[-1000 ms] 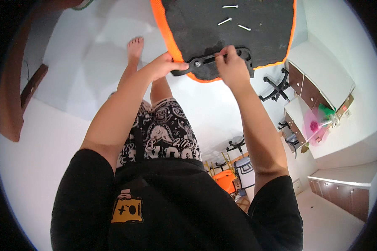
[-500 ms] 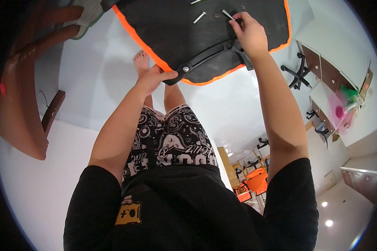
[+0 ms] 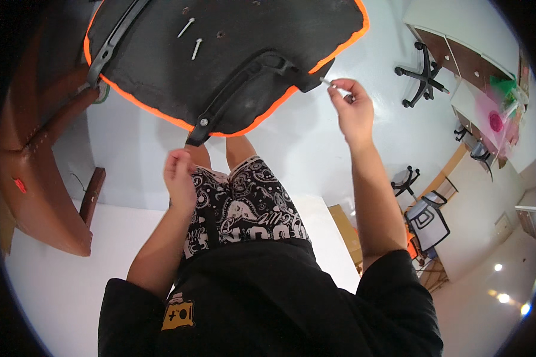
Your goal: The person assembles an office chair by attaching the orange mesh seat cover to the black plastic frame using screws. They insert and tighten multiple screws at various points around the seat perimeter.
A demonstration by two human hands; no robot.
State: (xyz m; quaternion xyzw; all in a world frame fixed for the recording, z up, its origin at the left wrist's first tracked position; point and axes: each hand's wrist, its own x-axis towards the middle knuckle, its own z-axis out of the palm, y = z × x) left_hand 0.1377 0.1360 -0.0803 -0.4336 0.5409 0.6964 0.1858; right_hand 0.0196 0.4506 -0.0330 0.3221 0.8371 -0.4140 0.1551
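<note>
A black chair seat (image 3: pixel 161 71) with orange edging lies underside up in front of me. A curved black armrest bracket (image 3: pixel 244 80) spans its near right corner, with a silver bolt (image 3: pixel 204 122) in its near end. Just below that end hovers my left hand (image 3: pixel 181 178), fingers curled; whatever is inside them is hidden. My right hand (image 3: pixel 356 113), off the seat's right edge, pinches a silver bolt (image 3: pixel 325 81) near the bracket's other end. Two loose bolts, one (image 3: pixel 186 27) beside the other (image 3: pixel 196 49), lie on the seat.
Another black bracket (image 3: pixel 110 50) runs along the seat's left side. Brown furniture (image 3: pixel 39 178) stands at left. On the right are a black wheeled chair base (image 3: pixel 423 74), pink and green wrapping (image 3: pixel 495 119) and a mesh-backed chair (image 3: pixel 427 223).
My left hand has let go of the bracket end and drawn back. My right hand has moved from over the seat to beyond its right edge, still pinching the bolt. The view has shifted.
</note>
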